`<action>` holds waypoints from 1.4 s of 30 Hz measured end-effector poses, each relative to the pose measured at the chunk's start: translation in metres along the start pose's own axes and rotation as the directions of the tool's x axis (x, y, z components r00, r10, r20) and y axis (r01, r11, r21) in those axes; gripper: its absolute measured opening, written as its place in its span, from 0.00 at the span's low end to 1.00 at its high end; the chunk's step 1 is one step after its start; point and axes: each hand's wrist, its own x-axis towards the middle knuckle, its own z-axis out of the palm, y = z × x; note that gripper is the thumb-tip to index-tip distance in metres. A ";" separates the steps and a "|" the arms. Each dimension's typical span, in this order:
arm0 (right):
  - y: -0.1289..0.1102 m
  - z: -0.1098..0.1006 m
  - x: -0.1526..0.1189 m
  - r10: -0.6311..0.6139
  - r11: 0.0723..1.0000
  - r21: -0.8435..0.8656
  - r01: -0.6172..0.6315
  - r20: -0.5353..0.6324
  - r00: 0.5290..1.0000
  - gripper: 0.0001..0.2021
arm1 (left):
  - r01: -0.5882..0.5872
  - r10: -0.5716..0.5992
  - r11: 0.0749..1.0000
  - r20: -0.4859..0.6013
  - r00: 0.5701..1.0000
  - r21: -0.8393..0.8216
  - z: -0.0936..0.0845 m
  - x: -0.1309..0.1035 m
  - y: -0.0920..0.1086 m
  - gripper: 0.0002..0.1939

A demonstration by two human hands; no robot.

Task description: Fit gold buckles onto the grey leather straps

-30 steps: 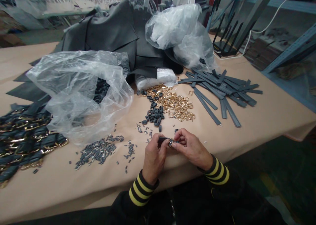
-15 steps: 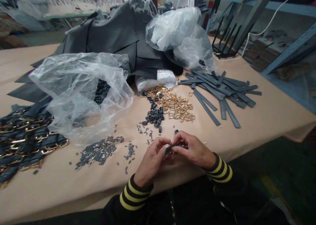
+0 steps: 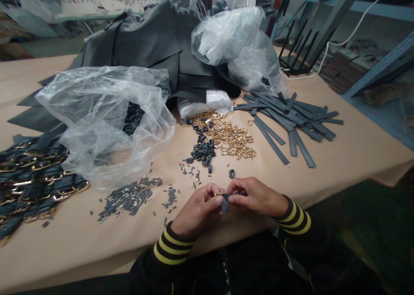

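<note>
My left hand (image 3: pixel 198 208) pinches a small gold buckle (image 3: pixel 219 194) between thumb and fingers. My right hand (image 3: pixel 258 196) grips a dark grey strap (image 3: pixel 224 204), whose pointed end hangs down beside the left thumb. Strap and buckle meet between the two hands, but how the strap passes through is hidden by the fingers. A single dark strap loop (image 3: pixel 231 173) lies on the table just beyond my hands. Farther back are a heap of similar loops (image 3: pixel 203 152) and a pile of gold buckles (image 3: pixel 237 140).
Loose dark straps (image 3: pixel 291 116) lie at the back right. Small dark pieces (image 3: pixel 129 200) are scattered to the left, near a clear plastic bag (image 3: pixel 97 101) and stacked buckled straps (image 3: pixel 35 178). Behind them are dark grey sheets (image 3: pixel 145 40), another plastic bag (image 3: pixel 229 36) and a router (image 3: pixel 296 64).
My right hand has shifted slightly right and down, uncovering the lone loop on the table. The buckle has turned flatter, and the strap's pointed end now hangs downward.
</note>
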 end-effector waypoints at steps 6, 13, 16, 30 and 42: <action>0.005 -0.004 0.002 0.075 0.980 0.170 -0.102 0.162 0.984 0.08 | -0.096 0.153 0.968 -0.236 0.960 0.234 -0.003 0.002 -0.006 0.12; 0.007 0.003 0.006 0.068 0.990 0.121 -0.077 0.076 0.995 0.08 | -0.103 0.164 0.968 -0.265 0.950 0.227 0.002 0.000 -0.008 0.11; 0.003 0.003 0.002 -0.033 0.987 -0.155 0.031 -0.009 0.999 0.05 | -0.012 0.061 0.972 -0.206 0.977 0.233 0.001 0.001 -0.004 0.10; -0.021 -0.009 0.073 -0.086 0.712 -0.699 -0.065 -0.179 0.980 0.11 | -0.010 0.124 0.948 -0.339 0.932 0.319 -0.004 0.008 -0.004 0.12; -0.026 0.000 0.085 -0.021 0.686 -0.710 -0.159 -0.237 0.971 0.08 | -0.034 0.154 0.945 -0.351 0.924 0.324 -0.003 0.009 -0.007 0.12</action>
